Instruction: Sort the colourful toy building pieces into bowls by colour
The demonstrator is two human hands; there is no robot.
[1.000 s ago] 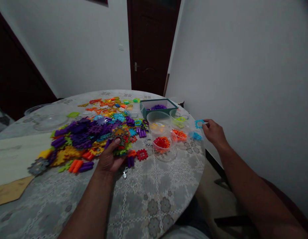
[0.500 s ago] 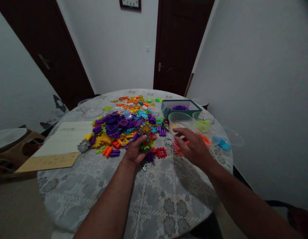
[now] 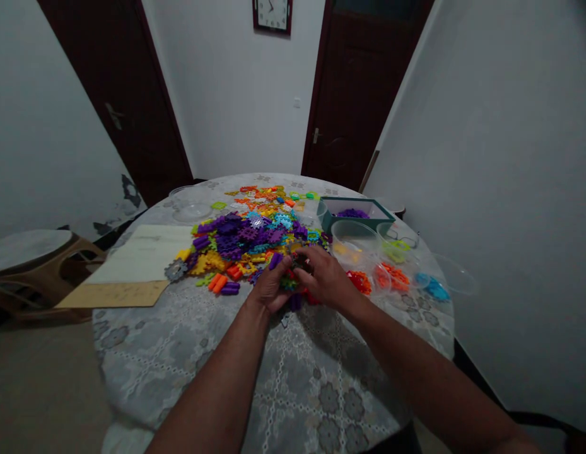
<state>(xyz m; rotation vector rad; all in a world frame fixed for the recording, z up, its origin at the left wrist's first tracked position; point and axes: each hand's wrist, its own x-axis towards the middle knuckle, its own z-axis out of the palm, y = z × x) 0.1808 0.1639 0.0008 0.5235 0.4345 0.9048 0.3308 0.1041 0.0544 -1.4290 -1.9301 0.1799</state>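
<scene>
My left hand (image 3: 271, 287) and my right hand (image 3: 325, 277) meet at the middle of the table, both gripping a multicoloured cluster of interlocking plastic pieces (image 3: 290, 280). My fingers hide most of the cluster. Just beyond my hands lies a large heap of loose plastic building pieces (image 3: 240, 243), mostly purple, yellow and orange. A clear bowl of red pieces (image 3: 361, 282) stands close to my right hand. A grey gear-shaped piece (image 3: 176, 270) lies apart at the heap's left side.
Further right stand clear bowls of yellow (image 3: 352, 243) and orange pieces (image 3: 394, 277), and a teal box of purple pieces (image 3: 356, 211). A pale board (image 3: 141, 252) and a cardboard sheet (image 3: 113, 294) lie at the left of the round patterned table (image 3: 179, 359).
My right hand has moved left from the table's right edge to join my left hand on the cluster. The blue ring it held no longer shows. The view has swung left.
</scene>
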